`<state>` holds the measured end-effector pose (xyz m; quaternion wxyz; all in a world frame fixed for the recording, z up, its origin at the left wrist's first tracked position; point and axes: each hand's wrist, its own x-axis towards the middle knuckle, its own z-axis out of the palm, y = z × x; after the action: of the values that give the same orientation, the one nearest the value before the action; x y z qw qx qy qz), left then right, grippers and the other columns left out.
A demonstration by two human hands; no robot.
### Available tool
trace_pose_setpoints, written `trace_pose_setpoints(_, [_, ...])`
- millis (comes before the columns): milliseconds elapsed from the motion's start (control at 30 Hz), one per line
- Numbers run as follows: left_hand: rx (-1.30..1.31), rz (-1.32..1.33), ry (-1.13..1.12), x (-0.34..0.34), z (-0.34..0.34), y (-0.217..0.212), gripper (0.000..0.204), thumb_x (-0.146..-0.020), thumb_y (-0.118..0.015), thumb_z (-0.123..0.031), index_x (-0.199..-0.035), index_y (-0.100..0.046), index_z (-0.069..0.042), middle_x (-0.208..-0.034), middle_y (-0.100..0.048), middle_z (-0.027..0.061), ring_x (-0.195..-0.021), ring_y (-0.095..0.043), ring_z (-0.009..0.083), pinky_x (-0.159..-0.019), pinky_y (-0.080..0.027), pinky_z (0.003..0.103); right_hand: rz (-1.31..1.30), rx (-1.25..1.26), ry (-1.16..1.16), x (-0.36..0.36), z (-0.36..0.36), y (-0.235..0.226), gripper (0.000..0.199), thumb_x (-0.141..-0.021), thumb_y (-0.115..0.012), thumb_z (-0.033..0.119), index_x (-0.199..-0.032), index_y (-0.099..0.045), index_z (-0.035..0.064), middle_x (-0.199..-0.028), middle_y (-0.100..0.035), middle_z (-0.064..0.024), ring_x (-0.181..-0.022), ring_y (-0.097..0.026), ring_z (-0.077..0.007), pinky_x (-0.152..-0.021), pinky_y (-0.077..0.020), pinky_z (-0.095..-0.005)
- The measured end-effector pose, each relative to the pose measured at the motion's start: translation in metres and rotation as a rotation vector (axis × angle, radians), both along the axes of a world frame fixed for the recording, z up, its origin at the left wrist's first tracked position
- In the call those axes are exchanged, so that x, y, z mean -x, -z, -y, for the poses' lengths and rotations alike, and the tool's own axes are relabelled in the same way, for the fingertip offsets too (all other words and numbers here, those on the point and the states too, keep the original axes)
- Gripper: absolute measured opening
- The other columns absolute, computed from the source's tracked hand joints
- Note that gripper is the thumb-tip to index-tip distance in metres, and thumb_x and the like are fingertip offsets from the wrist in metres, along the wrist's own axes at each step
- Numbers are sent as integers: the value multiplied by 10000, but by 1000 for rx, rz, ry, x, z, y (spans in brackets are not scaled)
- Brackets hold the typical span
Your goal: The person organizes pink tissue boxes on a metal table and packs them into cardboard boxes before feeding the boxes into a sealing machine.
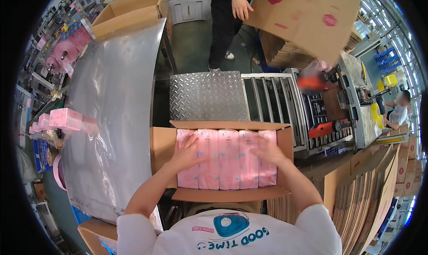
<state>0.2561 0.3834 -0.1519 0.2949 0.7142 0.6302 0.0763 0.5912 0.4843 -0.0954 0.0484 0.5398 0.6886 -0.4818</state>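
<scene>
An open cardboard box [232, 194] stands in front of me with its flaps folded outward. Several pink soft packs [228, 166] stand side by side in a row inside it. My left hand [189, 154] lies on the leftmost packs, fingers spread. Over the packs at the right end is my right hand [269, 150], its fingers apart and slightly blurred. Neither hand has closed around a pack. Whether the right fingertips touch the packs, I cannot tell.
A sloping metal table [111, 99] fills the left, with pink packs [66, 118] at its far edge. Beyond the box lie a diamond-plate platform [208, 94] and a roller conveyor [272, 99]. Flattened cartons [356, 197] stand at right. Another person [229, 14] handles a large carton [307, 16].
</scene>
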Motion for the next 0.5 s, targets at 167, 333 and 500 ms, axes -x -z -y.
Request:
trace_pose_setpoints(167, [490,850,-635,16,129,-35,573,-905,-541,-329,-1332,-387,21,-1349,-444,146,-1290,-362,232,-1073,-249,323,605,-452,158,-106,31,-23,457,-763,-637,354,-982,-605,-46,-1043,-604,-232,-970,-576,-382,-856,-457,-430])
trace_pose_setpoints(333, [395,1289,-1038,-42,142,-52,581,-916,-528,-304,-1366,-340,12,-1388,-387,127,-1315,-308,235,-1090,-207,361,498,-342,65,-151,-21,-18,389,-774,-591,389,-796,-668,8,-860,-642,-226,-841,-621,-382,-747,-505,-443])
trace_pose_setpoints(500, [6,232,-884,-50,119,-19,751,-870,-582,-305,-1417,-180,16,-1468,-218,173,-1341,-270,248,-1074,-248,357,604,-446,19,-182,-47,-17,355,-769,-584,400,-791,-683,60,-815,-653,-185,-799,-633,-365,-719,-511,-438])
